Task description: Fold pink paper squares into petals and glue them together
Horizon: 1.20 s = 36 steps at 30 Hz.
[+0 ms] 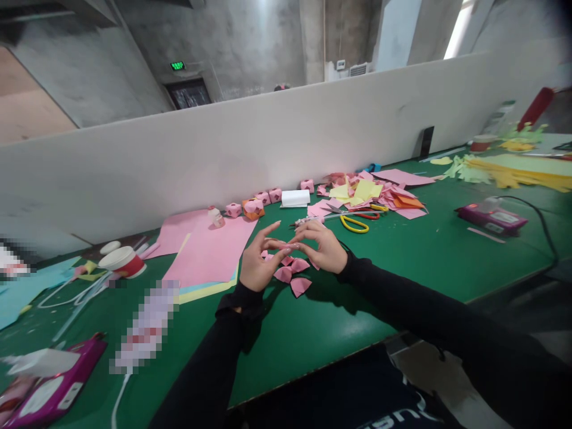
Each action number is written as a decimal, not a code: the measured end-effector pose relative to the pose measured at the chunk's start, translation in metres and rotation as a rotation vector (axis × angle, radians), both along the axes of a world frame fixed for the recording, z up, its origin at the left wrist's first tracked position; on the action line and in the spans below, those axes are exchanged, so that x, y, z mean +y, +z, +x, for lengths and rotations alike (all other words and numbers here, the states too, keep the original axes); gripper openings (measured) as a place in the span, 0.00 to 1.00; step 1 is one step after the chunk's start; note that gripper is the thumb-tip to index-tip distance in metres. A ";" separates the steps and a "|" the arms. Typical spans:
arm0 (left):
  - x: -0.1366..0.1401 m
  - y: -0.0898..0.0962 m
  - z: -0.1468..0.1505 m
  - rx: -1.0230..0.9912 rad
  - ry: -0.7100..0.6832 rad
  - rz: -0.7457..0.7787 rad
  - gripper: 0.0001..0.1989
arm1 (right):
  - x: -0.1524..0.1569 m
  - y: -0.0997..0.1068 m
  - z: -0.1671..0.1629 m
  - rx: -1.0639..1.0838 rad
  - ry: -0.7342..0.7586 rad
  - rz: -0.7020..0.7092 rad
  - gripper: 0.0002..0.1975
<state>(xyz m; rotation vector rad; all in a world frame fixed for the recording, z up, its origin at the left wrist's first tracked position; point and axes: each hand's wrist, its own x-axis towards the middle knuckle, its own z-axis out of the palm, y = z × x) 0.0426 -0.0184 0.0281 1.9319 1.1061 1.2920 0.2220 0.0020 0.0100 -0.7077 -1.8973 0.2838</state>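
Note:
Over the green table, my left hand (260,261) and my right hand (328,247) meet at the fingertips. Both pinch a small piece of pink paper (289,246), mostly covered by the fingers. Several folded pink paper pieces (301,286) with pointed ends lie on the table just below. Beyond my right hand are scissors with yellow handles (355,224). Finished-looking pink paper balls (254,206) stand in a row near the partition, beside a small white box (295,198).
Pink paper sheets (214,250) lie to the left, with a small bottle (216,217) on them. A paper cup (123,262) and a purple device (62,381) are farther left. Paper scraps (364,192) pile at back right. Another purple device (494,218) sits right. A white partition (250,149) runs behind.

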 end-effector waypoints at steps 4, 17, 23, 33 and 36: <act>0.000 -0.001 0.001 -0.017 -0.003 -0.022 0.29 | -0.002 0.000 -0.002 0.028 -0.010 0.025 0.08; 0.001 0.003 0.002 -0.193 -0.084 -0.090 0.33 | 0.002 -0.006 -0.003 0.212 0.108 -0.316 0.11; 0.000 0.005 0.002 -0.198 -0.116 -0.203 0.28 | 0.002 -0.006 -0.003 0.246 0.180 -0.418 0.16; 0.005 0.007 -0.004 -0.242 -0.125 -0.267 0.26 | 0.001 0.004 -0.004 0.302 0.269 -0.553 0.27; 0.004 0.008 -0.004 -0.239 -0.126 -0.285 0.26 | -0.002 0.007 -0.004 0.252 0.226 -0.479 0.23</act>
